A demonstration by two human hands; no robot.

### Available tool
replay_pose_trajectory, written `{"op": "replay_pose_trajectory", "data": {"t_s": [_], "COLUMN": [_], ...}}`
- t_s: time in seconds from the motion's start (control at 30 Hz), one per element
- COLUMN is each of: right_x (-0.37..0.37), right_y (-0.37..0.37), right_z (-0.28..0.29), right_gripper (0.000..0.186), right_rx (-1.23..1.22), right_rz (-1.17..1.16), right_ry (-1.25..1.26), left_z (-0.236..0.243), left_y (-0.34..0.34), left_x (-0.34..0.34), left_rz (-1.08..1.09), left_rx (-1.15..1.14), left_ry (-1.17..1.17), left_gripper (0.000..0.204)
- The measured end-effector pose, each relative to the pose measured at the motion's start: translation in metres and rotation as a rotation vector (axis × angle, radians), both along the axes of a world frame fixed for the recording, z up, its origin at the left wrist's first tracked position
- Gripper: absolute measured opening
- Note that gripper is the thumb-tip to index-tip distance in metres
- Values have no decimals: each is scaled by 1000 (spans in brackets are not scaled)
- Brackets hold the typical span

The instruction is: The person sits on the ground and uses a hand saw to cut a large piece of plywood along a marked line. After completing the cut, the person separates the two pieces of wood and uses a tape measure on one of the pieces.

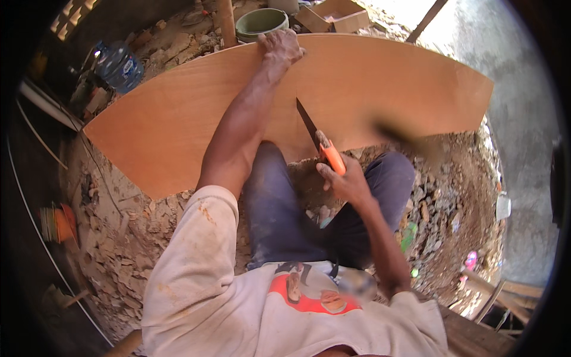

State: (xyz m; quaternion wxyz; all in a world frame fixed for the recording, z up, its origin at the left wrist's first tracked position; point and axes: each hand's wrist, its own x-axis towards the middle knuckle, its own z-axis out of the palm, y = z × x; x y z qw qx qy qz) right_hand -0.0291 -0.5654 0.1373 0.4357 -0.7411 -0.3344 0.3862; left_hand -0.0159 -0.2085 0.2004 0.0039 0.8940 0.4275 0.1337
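A large sheet of light brown plywood [386,83] lies across my knees, over rubble ground. My left hand [281,47] reaches forward and grips the sheet's far edge. A handsaw [321,143] with an orange handle and dark blade is held in my right hand [344,183] at the near edge. The blade's tip points away from me and rests on the sheet's surface near its middle. My legs in dark blue trousers [279,214] show below the sheet.
A green bucket [260,22] and a cardboard box [336,15] stand beyond the sheet. A blue water bottle [119,65] lies at the far left. An orange object [56,223] sits at the left. Wooden planks [499,294] lie at lower right. Broken stones cover the ground.
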Motion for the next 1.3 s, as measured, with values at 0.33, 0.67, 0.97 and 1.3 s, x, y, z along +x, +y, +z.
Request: {"op": "replay_pose_trajectory", "data": {"t_s": [0.33,0.67,0.97,1.3], "right_x": [40,68,47,23], "right_y": [19,-8,-25,-35], "right_z": [57,65,46,29], "right_gripper": [33,40,41,29], "right_rx": [-363,-319,-116,13], "right_rz": [586,498,425,104], "right_ry": [-172,-78,-146,154], "left_z": [13,22,23,22], "left_y": [-17,-29,-11,-14], "left_x": [-23,-31,-42,-36], "left_rz": [-21,-111,-134,-141], "left_rx": [25,77,122,122], "left_ry": [-53,-99,-100,-89], "left_gripper": [61,63,64,65]}}
